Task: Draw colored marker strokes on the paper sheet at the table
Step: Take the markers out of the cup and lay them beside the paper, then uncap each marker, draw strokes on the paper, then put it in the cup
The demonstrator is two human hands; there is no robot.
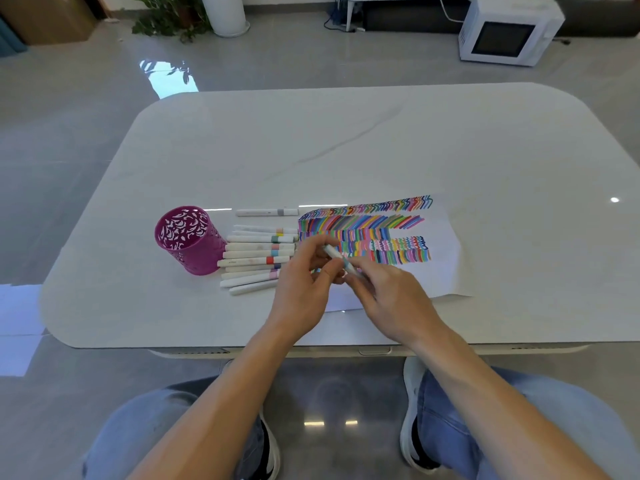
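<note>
A white paper sheet (440, 271) lies on the white table (346, 143), covered with rows of colored strokes. Above its near left part, both hands hold one white marker with a blue band (341, 259). My left hand (304, 275) pinches the marker's upper end. My right hand (388, 296) grips its lower end, and the tip is hidden by the fingers. Left of the paper, several white markers (258, 259) lie side by side, and one more marker (266, 212) lies apart, farther back.
A purple perforated pen cup (188, 239) stands left of the markers. A white microwave (505, 32) sits on the floor at far right, with a plant (169, 15) and a white cylinder at the back. My knees are under the table's near edge.
</note>
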